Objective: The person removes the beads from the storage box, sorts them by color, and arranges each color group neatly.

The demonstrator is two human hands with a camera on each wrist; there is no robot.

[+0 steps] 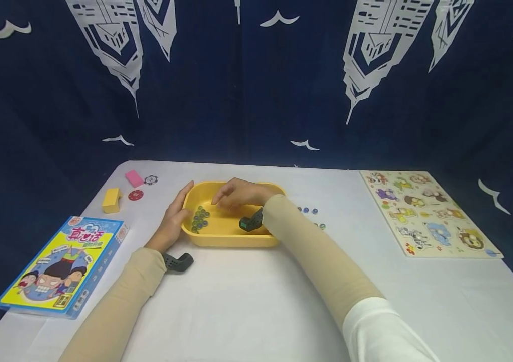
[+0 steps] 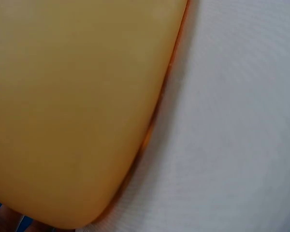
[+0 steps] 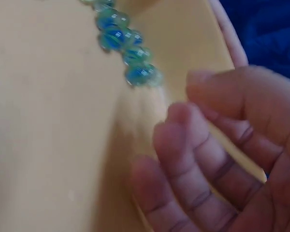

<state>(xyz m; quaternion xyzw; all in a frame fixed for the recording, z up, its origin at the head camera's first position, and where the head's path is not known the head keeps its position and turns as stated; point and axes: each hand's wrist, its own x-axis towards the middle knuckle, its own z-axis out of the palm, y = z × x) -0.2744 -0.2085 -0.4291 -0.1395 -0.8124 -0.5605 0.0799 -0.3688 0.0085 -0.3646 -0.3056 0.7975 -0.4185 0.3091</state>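
A yellow plastic tray (image 1: 234,242) sits on the white table, its outer wall filling much of the left wrist view. My left hand (image 1: 172,224) holds the tray's left end, thumb at the rim and fingers along the outside. Several clear glass marbles (image 1: 200,219) with blue and green swirls lie bunched inside, near that end. Over the tray's interior is my right hand (image 1: 241,194). Its fingers (image 3: 175,145) are loosely bent, with nothing between them and the thumb, just short of the marbles.
More marbles (image 1: 306,210) lie on the table right of the tray, partly behind my right forearm. An animal puzzle board (image 1: 428,213) is at the right. At the left are a boxed game (image 1: 62,266), a yellow block (image 1: 111,200), a pink block (image 1: 134,178) and a red chip (image 1: 136,195).
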